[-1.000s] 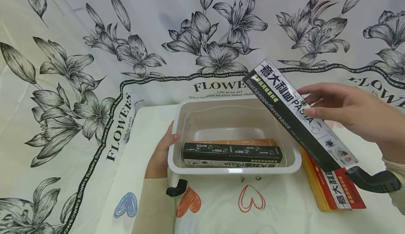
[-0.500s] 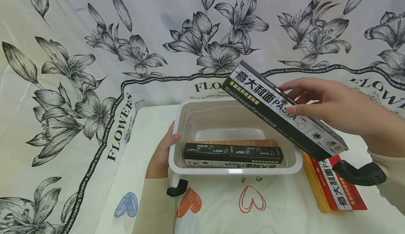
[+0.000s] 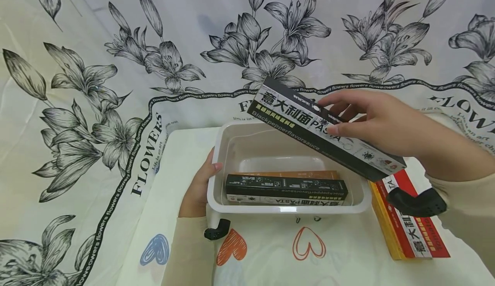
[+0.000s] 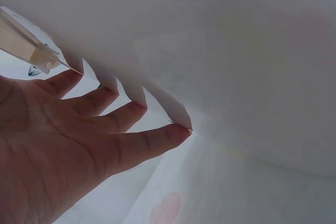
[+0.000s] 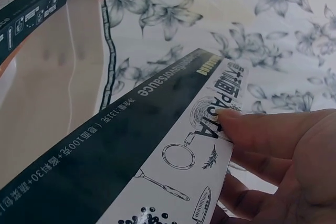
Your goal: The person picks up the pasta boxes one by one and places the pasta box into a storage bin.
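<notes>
Right hand (image 3: 383,124) pinches tilted pasta box (image 3: 305,124) over bin (image 3: 286,209); left hand (image 3: 198,185) grips rim; far side roomy.

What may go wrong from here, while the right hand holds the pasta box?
The pasta box is tilted, so its lower end might catch the right rim of the bin. The right hand grips it near its middle, so it could swivel or slip. If lowered along the bin's near side, it may land on the black box there.
</notes>
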`<state>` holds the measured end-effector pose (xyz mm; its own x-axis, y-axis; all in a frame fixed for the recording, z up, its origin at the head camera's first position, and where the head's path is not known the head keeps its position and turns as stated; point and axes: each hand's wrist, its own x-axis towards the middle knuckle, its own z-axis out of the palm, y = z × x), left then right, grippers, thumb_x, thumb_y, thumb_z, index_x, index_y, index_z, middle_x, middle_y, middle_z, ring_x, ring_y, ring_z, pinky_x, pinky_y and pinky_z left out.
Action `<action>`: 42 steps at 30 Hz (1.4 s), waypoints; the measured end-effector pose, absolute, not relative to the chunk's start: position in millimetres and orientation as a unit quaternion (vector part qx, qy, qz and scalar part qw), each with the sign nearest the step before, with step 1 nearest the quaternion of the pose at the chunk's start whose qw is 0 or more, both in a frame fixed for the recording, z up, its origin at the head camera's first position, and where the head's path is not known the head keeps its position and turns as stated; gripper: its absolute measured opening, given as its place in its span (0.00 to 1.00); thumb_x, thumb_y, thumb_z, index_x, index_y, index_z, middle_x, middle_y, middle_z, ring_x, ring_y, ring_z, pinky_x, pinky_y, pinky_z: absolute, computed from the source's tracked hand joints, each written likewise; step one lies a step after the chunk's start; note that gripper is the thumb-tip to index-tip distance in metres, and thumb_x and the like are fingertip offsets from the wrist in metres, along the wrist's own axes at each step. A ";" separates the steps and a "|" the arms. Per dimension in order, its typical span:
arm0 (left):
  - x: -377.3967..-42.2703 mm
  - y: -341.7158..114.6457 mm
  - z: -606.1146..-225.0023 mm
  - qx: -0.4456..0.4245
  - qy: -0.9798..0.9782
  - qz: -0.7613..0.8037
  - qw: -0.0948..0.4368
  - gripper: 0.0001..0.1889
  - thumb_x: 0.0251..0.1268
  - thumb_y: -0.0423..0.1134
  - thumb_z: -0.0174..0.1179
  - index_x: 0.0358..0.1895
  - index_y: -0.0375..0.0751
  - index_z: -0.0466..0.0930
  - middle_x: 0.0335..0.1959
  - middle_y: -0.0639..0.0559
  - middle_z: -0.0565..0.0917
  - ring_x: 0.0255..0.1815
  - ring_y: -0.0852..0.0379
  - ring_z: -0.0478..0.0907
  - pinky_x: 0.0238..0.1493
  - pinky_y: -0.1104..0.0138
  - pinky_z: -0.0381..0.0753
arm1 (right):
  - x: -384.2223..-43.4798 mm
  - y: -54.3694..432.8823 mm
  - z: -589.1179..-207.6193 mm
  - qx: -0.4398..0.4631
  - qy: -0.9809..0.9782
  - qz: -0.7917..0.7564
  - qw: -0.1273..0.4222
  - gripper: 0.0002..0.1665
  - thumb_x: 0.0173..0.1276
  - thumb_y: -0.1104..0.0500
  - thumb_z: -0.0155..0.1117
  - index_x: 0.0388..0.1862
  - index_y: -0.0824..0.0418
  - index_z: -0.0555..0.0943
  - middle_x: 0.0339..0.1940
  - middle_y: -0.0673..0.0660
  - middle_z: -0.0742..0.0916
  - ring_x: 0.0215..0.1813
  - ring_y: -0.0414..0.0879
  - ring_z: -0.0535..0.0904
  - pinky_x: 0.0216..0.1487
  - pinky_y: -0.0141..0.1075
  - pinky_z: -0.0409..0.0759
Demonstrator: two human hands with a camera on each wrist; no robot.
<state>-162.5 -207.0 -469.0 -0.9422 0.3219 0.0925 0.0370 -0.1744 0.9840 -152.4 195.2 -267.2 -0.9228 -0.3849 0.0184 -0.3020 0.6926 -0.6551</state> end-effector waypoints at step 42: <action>-166.3 -205.0 -464.9 0.091 0.645 0.753 0.097 0.51 0.58 0.42 0.52 0.91 0.51 0.48 0.82 0.32 0.59 0.75 0.26 0.60 0.67 0.21 0.56 | -200.7 116.9 -305.0 -0.276 0.909 -0.300 0.091 0.30 0.78 0.62 0.72 0.77 0.56 0.79 0.63 0.59 0.84 0.60 0.56 0.81 0.59 0.58 0.78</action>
